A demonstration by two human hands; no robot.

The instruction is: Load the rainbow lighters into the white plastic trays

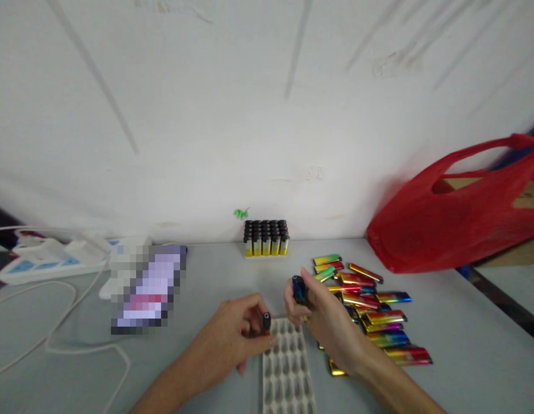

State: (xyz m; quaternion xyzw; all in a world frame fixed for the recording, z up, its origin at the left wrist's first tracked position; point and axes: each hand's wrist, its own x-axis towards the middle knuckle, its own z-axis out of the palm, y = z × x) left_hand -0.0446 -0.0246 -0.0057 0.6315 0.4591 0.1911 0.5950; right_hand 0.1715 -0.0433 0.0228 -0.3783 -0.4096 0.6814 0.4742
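My left hand [236, 330] pinches a dark-topped lighter [267, 323] upright over the far left part of a pale tray [264, 391] with rows of slots. The lighter's lower end is hidden, so I cannot tell whether it sits in a slot. My right hand [321, 313] grips a dark blue lighter [299, 289] just above the tray's far right corner. Right of the tray lies a loose pile of shiny, many-coloured lighters [385, 318], partly covered by my right forearm. Against the wall stands a block of upright black-topped, yellow-based lighters [267, 244].
At the left are a phone [148, 290], blurred by pixels, a white power strip [55, 261] and loose white cables [85, 349]. A red plastic bag [456, 224] stands at the back right beside a cardboard box [529, 198]. The wall [206, 144] closes off the table's back edge.
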